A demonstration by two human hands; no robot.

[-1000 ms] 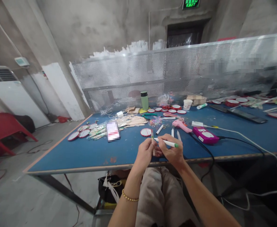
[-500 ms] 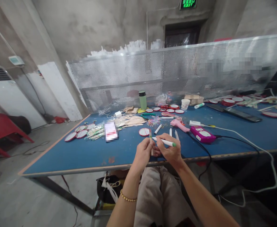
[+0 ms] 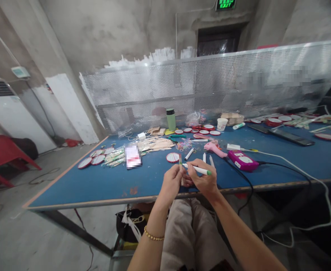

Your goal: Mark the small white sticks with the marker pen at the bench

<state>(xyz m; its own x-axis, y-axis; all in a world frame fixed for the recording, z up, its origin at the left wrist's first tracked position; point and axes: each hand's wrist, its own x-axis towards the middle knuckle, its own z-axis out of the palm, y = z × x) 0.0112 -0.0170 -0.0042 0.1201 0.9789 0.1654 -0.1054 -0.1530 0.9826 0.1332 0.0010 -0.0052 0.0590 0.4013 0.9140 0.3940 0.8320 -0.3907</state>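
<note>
My left hand (image 3: 172, 182) pinches a flat wooden stick (image 3: 180, 162), held upright over the table's front edge, its upper part coloured reddish and green. In my right hand (image 3: 204, 179) is a white marker with a green end (image 3: 201, 170); its tip points left, at or close to the stick. Just behind my left hand lies a round white disc with a red rim (image 3: 172, 157). A white marker with a dark tip (image 3: 189, 154) rests beyond my hands, and two more pens stand out behind my right hand.
On the blue table (image 3: 97, 188) are a pile of sticks (image 3: 157, 144), a phone (image 3: 133, 156), a pink glue gun (image 3: 214, 149), a purple box (image 3: 242, 160) with cables, a green bottle (image 3: 170, 119) and a paper cup (image 3: 222, 124). A perforated metal screen (image 3: 143, 84) stands behind.
</note>
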